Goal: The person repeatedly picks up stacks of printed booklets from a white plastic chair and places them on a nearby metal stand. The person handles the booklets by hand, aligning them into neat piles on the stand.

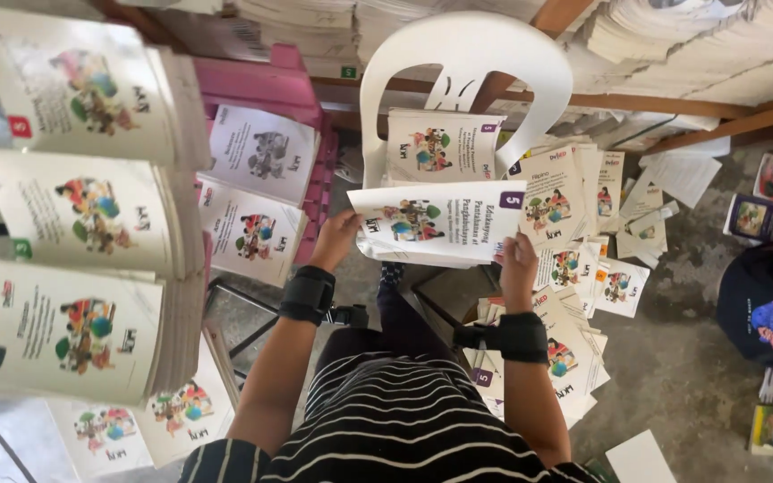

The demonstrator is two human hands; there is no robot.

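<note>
My left hand [335,238] grips the left edge of a white booklet [436,224] with a colourful cartoon cover, held flat in front of me. At the booklet's lower right corner, my right hand [517,259] pinches the same booklet. Both wrists wear black straps. Just beyond, a white plastic chair [462,54] carries a short pile of similar booklets [440,148]. I wear a black and white striped top.
Tall stacks of the same booklets [82,215] fill the left side. A pink crate [266,85] holds more. Loose booklets [574,259] litter the floor at right. Another person's dark cap and sleeve [767,309] show at far right. Paper stacks fill shelves behind.
</note>
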